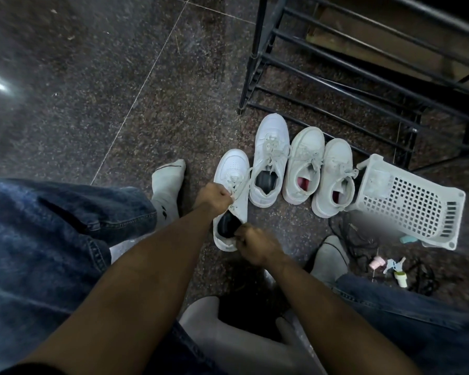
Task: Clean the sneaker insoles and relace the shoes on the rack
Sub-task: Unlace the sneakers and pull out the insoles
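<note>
The nearest white sneaker [232, 185] is sitting on the speckled stone floor [92, 104], leftmost in a row of four, its toe pointing away from the person. The left hand [214, 197] is curling over its tongue area and pinching the pale lace [241, 182]. The right hand [251, 243] is gripping the heel end at the collar, fingers folded tightly at the edge of the dark insole [228, 224] that is showing inside. Just beside it, a second white sneaker [271, 161] is lying laced, also showing a dark lining. Two more sneakers [320, 169] with pink interiors are sitting to the right, touching each other. A white perforated basket [412, 201] is lying tipped on its side next to them. The black metal rack [349, 77] is standing behind the row. Socked feet and denim-clad legs are framing the sneaker on both sides.
</note>
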`<state>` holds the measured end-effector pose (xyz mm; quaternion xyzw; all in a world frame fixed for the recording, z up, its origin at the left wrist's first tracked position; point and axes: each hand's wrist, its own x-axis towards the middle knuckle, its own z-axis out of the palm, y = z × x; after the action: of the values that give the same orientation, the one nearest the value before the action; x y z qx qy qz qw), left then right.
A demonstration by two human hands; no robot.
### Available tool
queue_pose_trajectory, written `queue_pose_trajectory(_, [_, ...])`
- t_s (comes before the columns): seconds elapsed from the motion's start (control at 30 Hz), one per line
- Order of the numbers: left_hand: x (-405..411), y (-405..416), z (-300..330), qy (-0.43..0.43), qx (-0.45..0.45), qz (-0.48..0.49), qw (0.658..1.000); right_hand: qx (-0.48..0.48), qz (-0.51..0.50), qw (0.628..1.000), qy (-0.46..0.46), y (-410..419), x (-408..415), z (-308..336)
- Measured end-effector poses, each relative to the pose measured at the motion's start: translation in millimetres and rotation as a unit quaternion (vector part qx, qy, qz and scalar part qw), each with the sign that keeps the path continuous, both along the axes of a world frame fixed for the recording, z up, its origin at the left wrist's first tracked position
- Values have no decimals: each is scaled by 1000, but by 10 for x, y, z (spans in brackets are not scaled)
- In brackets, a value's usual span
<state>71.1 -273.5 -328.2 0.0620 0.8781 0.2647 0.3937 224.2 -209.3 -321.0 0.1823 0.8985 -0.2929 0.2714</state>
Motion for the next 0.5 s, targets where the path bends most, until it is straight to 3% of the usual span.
queue_pose_trajectory(0.13, [-1, -59, -70, -15, 50, 104, 993, 46, 36, 998, -3, -79, 28, -43])
queue_pose_trajectory(0.33, [28, -100, -92, -48, 131, 258, 956, 72, 74, 994, -24, -101, -28, -18])
queue_pose_trajectory(0.5, [-201, 34, 128, -47, 256, 384, 886, 76, 93, 992, -29, -73, -29, -28])
